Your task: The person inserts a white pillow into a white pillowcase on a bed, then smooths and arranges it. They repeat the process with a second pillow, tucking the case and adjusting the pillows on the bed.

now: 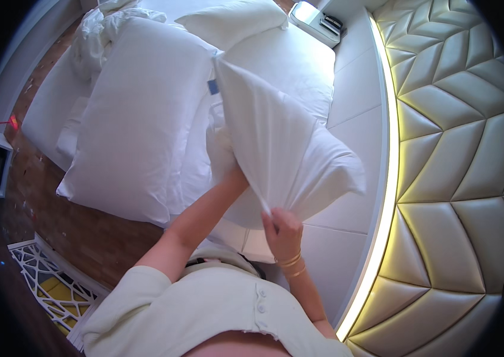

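My right hand (pixel 283 230), with gold bangles at the wrist, pinches the open edge of a white pillowcase (pixel 274 129). From that grip the cloth is stretched up and away into folds. My left forearm (pixel 211 207) reaches under this edge, and the cloth hides my left hand. A white padded bulk (pixel 221 147), perhaps a pillow, shows beside the left wrist at the opening. A small blue tag (pixel 213 87) sticks out near the top of the case. Just left lies a large, plump white pillow (pixel 140 116) on the bed.
Farther back are another white pillow (pixel 234 20) and crumpled white bedding (pixel 93 38). A white box-like case (pixel 314 22) stands at the far right. Along the right runs a lit strip (pixel 395 147) beside a padded headboard (pixel 457 156). Wood flooring (pixel 109 243) and a white lattice panel (pixel 51 290) lie left.
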Tool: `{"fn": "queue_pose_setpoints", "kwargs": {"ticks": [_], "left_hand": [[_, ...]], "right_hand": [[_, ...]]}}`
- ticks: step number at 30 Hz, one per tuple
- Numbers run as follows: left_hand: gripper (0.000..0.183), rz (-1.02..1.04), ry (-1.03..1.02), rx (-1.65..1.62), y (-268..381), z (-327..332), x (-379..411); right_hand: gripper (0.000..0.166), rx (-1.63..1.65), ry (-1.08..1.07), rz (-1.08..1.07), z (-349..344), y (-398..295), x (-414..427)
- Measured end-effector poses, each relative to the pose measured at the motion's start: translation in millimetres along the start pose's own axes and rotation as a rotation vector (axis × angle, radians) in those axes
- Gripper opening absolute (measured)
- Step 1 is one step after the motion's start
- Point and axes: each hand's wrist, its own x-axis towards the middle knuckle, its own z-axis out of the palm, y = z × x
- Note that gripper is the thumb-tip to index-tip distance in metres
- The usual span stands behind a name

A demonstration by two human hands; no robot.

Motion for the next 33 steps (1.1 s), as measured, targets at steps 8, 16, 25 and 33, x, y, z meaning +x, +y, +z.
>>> {"fn": "queue_pose_setpoints", "kwargs": {"ticks": [8, 16, 25, 33], "left_hand": [[0.046, -0.058, -0.219, -0.152, -36, 8, -2], [0.048, 0.006, -0.309, -0.134, -32, -3, -40], [0.047, -0.256, -0.17, 0.023, -87, 20, 18], [0.047, -0.272, -0.166, 0.032, -88, 19, 12]], "right_hand": [[0.015, -0.01, -0.069, 0.061, 5, 16, -10], [0.014, -0.085, 0.016, -0.094, 10, 14, -4], [0.02, 0.126, -0.101, 0.007, -6, -35, -12], [0.018, 0.276, -0.15, 0.188, -12, -16, -12]]}}
